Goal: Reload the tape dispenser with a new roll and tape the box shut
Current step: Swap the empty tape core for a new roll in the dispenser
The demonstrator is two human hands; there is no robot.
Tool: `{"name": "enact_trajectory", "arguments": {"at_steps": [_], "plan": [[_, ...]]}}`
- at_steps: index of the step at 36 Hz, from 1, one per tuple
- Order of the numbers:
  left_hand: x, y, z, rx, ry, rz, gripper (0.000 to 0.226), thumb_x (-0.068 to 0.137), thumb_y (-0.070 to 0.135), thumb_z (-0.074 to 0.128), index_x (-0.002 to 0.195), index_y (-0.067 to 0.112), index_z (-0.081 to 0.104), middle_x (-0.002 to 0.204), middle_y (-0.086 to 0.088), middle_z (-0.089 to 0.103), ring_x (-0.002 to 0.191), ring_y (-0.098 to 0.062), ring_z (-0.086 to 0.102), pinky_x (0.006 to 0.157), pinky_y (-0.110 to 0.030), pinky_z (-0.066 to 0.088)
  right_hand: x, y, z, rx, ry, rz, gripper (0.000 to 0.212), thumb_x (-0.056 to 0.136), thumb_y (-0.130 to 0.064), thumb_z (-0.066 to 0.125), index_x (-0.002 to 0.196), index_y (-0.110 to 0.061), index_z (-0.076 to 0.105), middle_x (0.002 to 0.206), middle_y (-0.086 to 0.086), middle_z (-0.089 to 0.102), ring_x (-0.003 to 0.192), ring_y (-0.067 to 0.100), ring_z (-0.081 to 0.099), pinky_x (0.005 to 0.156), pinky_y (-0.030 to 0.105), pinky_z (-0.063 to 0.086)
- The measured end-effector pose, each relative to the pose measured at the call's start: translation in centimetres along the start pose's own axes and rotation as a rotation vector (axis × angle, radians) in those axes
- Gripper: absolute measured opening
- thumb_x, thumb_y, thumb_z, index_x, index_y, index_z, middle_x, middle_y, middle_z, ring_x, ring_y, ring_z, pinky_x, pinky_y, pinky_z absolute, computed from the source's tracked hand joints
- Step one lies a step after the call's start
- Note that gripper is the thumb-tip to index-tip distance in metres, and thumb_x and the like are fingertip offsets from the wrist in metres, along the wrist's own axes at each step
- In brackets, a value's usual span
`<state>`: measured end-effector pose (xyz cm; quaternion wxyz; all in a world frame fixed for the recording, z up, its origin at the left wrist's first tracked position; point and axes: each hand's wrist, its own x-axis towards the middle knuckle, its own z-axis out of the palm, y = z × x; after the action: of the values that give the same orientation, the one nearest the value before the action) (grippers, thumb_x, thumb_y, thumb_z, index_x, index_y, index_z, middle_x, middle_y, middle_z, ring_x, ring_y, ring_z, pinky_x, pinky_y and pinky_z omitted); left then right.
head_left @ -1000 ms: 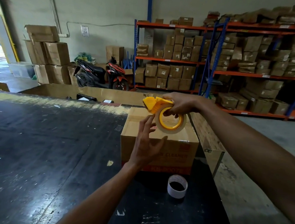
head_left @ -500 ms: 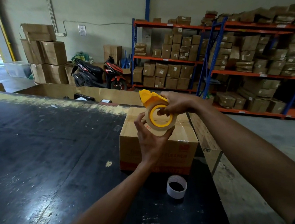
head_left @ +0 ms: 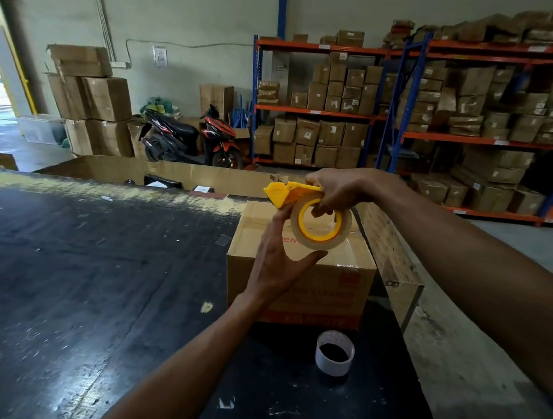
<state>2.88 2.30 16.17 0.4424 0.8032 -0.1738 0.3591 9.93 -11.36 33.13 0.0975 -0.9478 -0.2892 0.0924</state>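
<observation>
A yellow tape dispenser (head_left: pixel 287 193) with a roll of tape (head_left: pixel 320 224) on its hub is held in the air above a closed cardboard box (head_left: pixel 338 285). My right hand (head_left: pixel 339 189) grips the dispenser from above, fingers through the hub. My left hand (head_left: pixel 279 261) reaches up from below, thumb and fingers cupping the roll's lower left edge. The box stands on the dark table (head_left: pixel 88 274) near its right edge. An empty white tape core (head_left: pixel 334 352) stands on the table in front of the box.
A low cardboard wall (head_left: pixel 169 173) runs along the table's far edge and down its right side. Beyond are a parked motorcycle (head_left: pixel 190 141), stacked cartons (head_left: pixel 88 98) and shelf racks (head_left: pixel 483 139) full of boxes. Concrete floor lies to the right.
My left hand rose from in front of the box to the roll and now cups it from below. The dispenser stayed roughly in place above the box.
</observation>
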Motion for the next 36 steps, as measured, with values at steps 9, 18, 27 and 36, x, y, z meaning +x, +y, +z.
{"name": "enact_trajectory", "arguments": {"at_steps": [9, 18, 27, 36], "plan": [[-0.4, 1.1, 1.7, -0.024, 0.310, -0.093, 0.092, 0.073, 0.036, 0.093, 0.143, 0.010, 0.040, 0.142, -0.006, 0.051, 0.130, -0.022, 0.053, 0.103, -0.049, 0.051, 0.7, -0.4, 0.1, 0.071, 0.065, -0.021, 0.037, 0.092, -0.017, 0.071, 0.124, -0.019, 0.052, 0.111, 0.007, 0.064, 0.098, 0.022, 0.067, 0.085, 0.040, 0.060], [0.3, 0.0, 0.0, -0.108, 0.117, -0.044, 0.094, 0.070, 0.026, 0.096, 0.138, 0.002, 0.035, 0.141, -0.003, 0.054, 0.131, -0.009, 0.057, 0.103, -0.033, 0.055, 0.5, -0.3, 0.0, 0.066, -0.003, -0.058, 0.044, 0.091, -0.009, 0.070, 0.129, -0.019, 0.049, 0.112, 0.004, 0.059, 0.094, 0.017, 0.062, 0.077, 0.032, 0.054], [1.3, -0.6, -2.7, 0.001, -0.080, 0.065, 0.101, 0.075, 0.033, 0.091, 0.155, 0.007, 0.035, 0.152, -0.003, 0.051, 0.117, -0.001, 0.064, 0.101, -0.022, 0.054, 0.3, -0.6, -0.4, -0.002, 0.008, -0.054, 0.043, 0.091, -0.010, 0.070, 0.129, -0.017, 0.051, 0.114, 0.007, 0.061, 0.097, 0.019, 0.063, 0.079, 0.032, 0.056], [0.6, -0.3, -1.5, -0.083, 0.029, -0.011, 0.094, 0.077, 0.021, 0.092, 0.150, 0.003, 0.035, 0.145, 0.004, 0.054, 0.129, 0.010, 0.054, 0.106, -0.017, 0.049, 0.4, -1.0, -0.3, 0.092, 0.016, -0.035, 0.042, 0.090, -0.017, 0.074, 0.125, -0.017, 0.051, 0.112, 0.011, 0.066, 0.099, 0.027, 0.070, 0.087, 0.043, 0.061]]}}
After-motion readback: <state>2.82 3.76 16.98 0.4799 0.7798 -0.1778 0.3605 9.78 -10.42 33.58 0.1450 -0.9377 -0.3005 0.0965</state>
